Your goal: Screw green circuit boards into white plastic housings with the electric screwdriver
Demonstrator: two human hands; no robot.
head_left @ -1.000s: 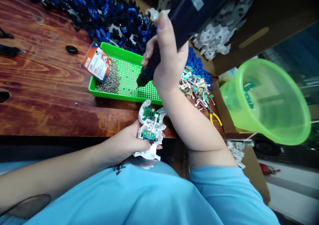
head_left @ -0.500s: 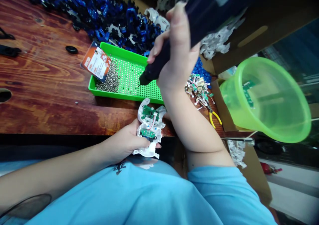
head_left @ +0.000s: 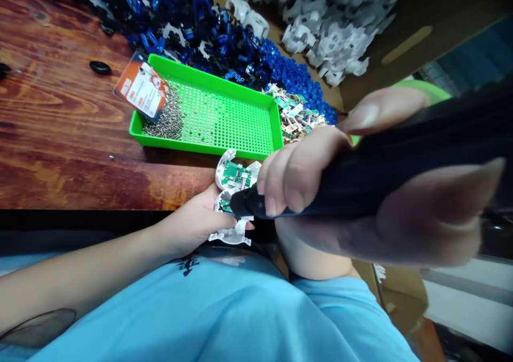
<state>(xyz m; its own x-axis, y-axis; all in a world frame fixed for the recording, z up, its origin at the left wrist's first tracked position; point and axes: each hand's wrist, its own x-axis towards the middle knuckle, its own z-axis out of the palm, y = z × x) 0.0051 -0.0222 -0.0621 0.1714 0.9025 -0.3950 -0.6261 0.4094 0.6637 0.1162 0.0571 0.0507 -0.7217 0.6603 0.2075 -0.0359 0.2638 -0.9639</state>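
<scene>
My left hand grips a white plastic housing at the table's front edge, thumb laid over its inner side. Inside the housing sit a green circuit board and a smaller board, partly covered. My right hand is wrapped round a dark electric screwdriver, which lies nearly level across the view. The screwdriver's nose is over the lower half of the housing, by the small board. Its bit is hidden, so I cannot tell whether it touches a screw. Just behind the housing stands a green perforated tray with small screws.
A printed card leans in the tray's left end. Behind are heaped blue and black parts, small blue pieces, wired circuit boards and a cardboard box of white housings. A black oval piece lies left.
My right hand has brought the screwdriver from above the tray down and toward me, its nose now over the housing. My left hand still holds the housing in nearly the same place.
</scene>
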